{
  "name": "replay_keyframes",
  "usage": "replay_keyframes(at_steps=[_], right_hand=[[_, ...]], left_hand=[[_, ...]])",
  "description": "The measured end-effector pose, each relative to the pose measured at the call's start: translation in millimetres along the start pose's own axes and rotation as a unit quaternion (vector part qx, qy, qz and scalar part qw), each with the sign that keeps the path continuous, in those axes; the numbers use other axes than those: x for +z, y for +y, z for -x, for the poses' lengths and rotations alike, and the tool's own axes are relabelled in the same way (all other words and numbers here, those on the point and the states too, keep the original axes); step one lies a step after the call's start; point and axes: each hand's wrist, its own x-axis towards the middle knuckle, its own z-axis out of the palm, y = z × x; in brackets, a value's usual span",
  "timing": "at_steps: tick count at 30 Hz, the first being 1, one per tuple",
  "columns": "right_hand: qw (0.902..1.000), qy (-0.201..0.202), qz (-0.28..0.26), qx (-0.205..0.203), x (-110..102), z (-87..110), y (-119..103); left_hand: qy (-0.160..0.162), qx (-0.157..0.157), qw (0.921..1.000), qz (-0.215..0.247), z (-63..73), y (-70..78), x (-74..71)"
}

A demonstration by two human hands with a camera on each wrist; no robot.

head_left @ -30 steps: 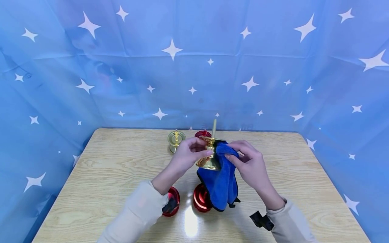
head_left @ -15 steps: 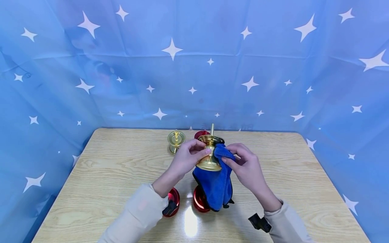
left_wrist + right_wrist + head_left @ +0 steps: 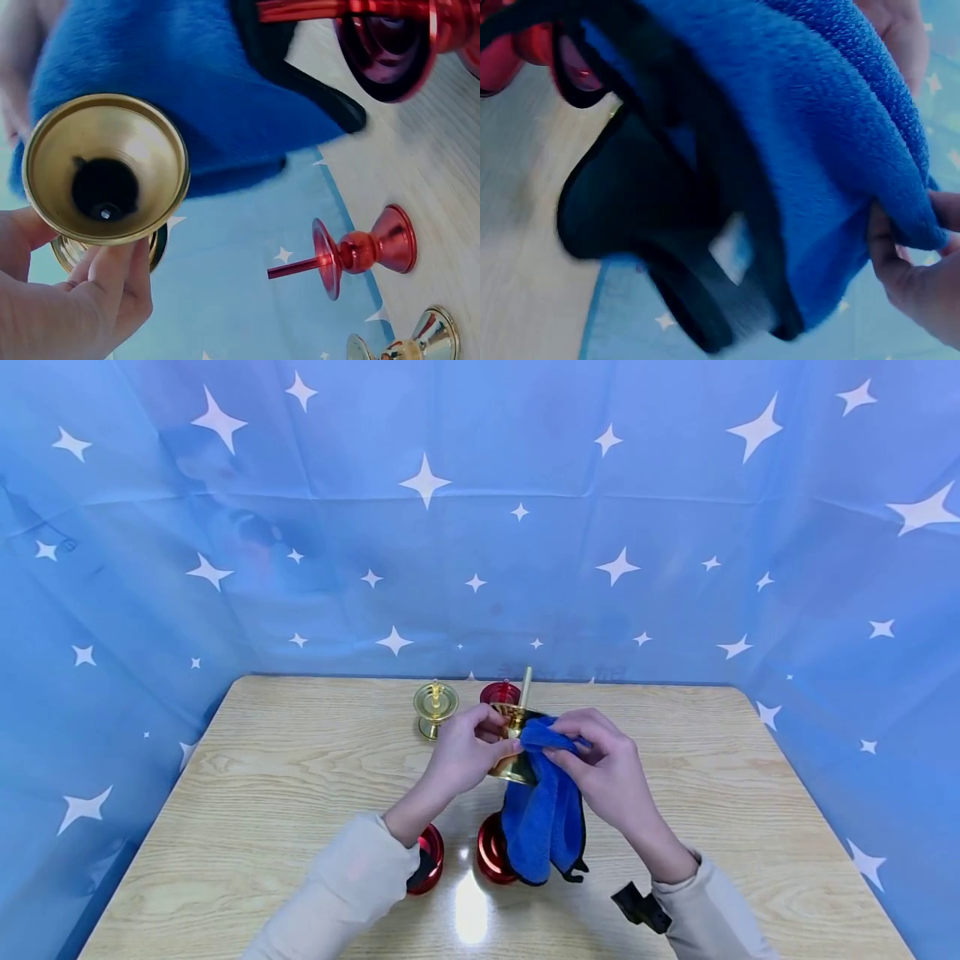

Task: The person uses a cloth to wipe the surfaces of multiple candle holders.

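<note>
My left hand [image 3: 467, 750] grips a shiny gold candlestick [image 3: 105, 172] by its middle, above the table. In the head view its spike points up with a slight tilt; the left wrist view looks into its hollow base. A blue plush cloth [image 3: 546, 818] with dark edging hangs from my right hand [image 3: 603, 768], which pinches its upper part between thumb and fingers. The bunched cloth lies against the right side of the candlestick and hides part of it. In the right wrist view the cloth [image 3: 817, 150] covers most of the scene, with my right thumb and fingers at its edge.
Behind my hands stand another gold candlestick [image 3: 435, 703] and a red one [image 3: 500, 693]. Nearer are two more red candlesticks, one [image 3: 495, 852] partly behind the cloth, the other [image 3: 429, 860] partly behind my left sleeve. A starry blue curtain [image 3: 480, 543] surrounds the wooden table [image 3: 750, 793].
The candlestick has dipped slightly and its tilt has shifted, still in my left hand. My right hand has moved a little left with the cloth, whose hanging end swung left, then back right.
</note>
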Motion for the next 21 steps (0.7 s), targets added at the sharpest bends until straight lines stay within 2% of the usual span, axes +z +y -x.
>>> replay_keyframes(at_steps=[4,7,9,11,14,16,18,21], right_hand=[[0.9998,-0.005,0.012,-0.016,1,-1.0,-4],[0.9996,-0.004,0.006,-0.026,1,-0.1,-3],[0.9994,-0.001,-0.009,-0.032,1,0.9,-1],[0.9989,0.003,-0.031,-0.034,1,2.1,3],[0.9968,0.003,-0.076,-0.026,0,3.5,8],[0.9952,-0.001,-0.097,-0.012,0,4.3,10],[0.9939,-0.005,-0.11,0.003,0,4.6,12],[0.9938,-0.006,-0.109,0.023,-1,4.9,13]], left_hand=[[0.0,0.015,0.9998,-0.013,0.0,-0.7,0.3],[-0.013,-0.006,0.9998,0.014,0.0,-0.1,-1.8],[-0.027,-0.032,0.9978,0.052,-0.1,-0.1,-3.6],[-0.042,-0.055,0.9924,0.102,0.1,0.6,-5.8],[-0.061,-0.075,0.9802,0.173,0.4,3.2,-9.5],[-0.073,-0.078,0.974,0.2,0.9,6.0,-12.1],[-0.078,-0.07,0.9751,0.195,1.2,8.7,-13.6],[-0.067,-0.046,0.9875,0.135,2.5,11.5,-13.4]])
